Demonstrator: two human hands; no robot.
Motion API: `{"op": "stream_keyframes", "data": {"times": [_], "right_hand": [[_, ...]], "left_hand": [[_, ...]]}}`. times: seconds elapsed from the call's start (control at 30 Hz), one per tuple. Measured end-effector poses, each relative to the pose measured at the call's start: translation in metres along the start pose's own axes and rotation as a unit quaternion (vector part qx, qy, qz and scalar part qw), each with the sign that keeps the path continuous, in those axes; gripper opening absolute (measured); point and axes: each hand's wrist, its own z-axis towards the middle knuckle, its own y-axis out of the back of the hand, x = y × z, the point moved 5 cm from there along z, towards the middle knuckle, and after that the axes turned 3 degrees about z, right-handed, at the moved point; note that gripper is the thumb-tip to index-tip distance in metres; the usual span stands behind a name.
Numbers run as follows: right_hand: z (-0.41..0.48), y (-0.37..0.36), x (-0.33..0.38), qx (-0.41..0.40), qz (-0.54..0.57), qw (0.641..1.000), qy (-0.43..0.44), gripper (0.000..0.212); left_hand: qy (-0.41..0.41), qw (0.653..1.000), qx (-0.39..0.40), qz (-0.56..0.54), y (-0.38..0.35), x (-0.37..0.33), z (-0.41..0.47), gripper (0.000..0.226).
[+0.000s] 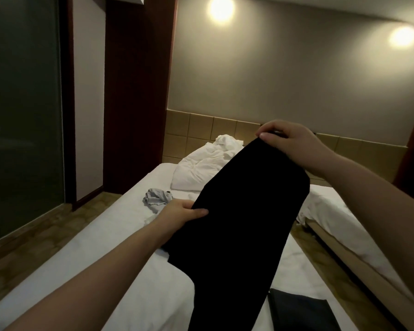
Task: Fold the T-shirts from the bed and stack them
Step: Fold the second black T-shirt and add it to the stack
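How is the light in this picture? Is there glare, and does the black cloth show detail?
Head view: dim, warm light; the left lamp and the right lamp blow out into white glare. Head view: the black T-shirt, held by the left hand and the right hand, reads as a flat dark shape, no creases visible. Same view: lines along the wall bow near the edges.

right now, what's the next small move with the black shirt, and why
Probably lower the black shirt onto the bed: the left hand and right hand hold it in the air as a narrow strip, so the next fold likely needs a surface.
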Motion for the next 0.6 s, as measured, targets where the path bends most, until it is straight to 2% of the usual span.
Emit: {"op": "stream_keyframes", "data": {"times": [0.1,0.2,0.3,0.47,0.6], "right_hand": [[-0.007,0.011,-0.014,0.034,0.054,0.997,-0.04,0.02],[-0.016,0.012,-0.032,0.173,0.051,0.978,-0.105,0.045],[-0.023,0.015,-0.056,0.239,0.021,0.955,-0.173,0.041],[-0.019,0.021,-0.075,0.212,-0.026,0.96,-0.183,0.011],[-0.002,0.035,-0.068,0.121,-0.023,0.983,-0.136,0.005]], "left_hand": [[-0.015,0.999,-0.027,-0.01,0.012,-0.006,0.002,0.013],[-0.033,0.996,-0.055,0.056,0.028,-0.021,0.003,0.008],[-0.039,0.987,-0.078,0.134,0.043,-0.037,0.007,0.006],[-0.095,0.959,-0.077,0.255,0.057,-0.075,0.013,0.01],[-0.138,0.954,-0.096,0.25,0.071,-0.109,0.022,0.016]]}}
